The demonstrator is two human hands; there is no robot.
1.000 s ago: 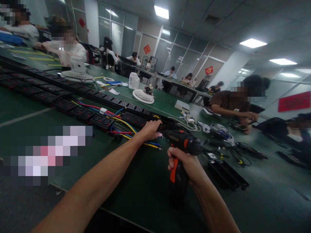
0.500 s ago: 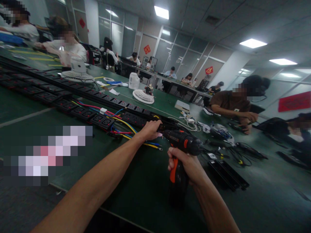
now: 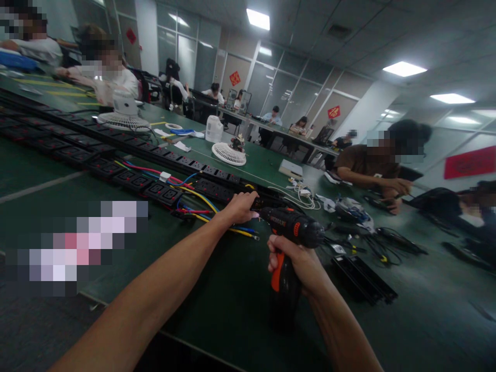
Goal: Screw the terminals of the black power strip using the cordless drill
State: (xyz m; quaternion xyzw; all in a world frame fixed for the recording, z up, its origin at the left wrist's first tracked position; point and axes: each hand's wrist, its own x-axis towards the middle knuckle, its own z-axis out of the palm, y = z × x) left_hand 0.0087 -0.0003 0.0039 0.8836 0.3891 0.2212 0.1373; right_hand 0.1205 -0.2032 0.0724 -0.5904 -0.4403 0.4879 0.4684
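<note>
Both hands and the black-and-orange power drill (image 3: 290, 225) have stayed where they were half a second ago, with no clear shift. The right hand (image 3: 292, 256) is wrapped round the drill's handle, its nose pointing left, just beside the left hand (image 3: 243, 206). The left fingers bend over the end of a long black socket strip (image 3: 215, 190); whether they pinch it cannot be told. Glossy wires (image 3: 197, 199), red, blue and yellow, curve loosely alongside. The table (image 3: 217, 289) is smooth, dull green; beyond stands a round, ribbed white grille (image 3: 228, 153).
</note>
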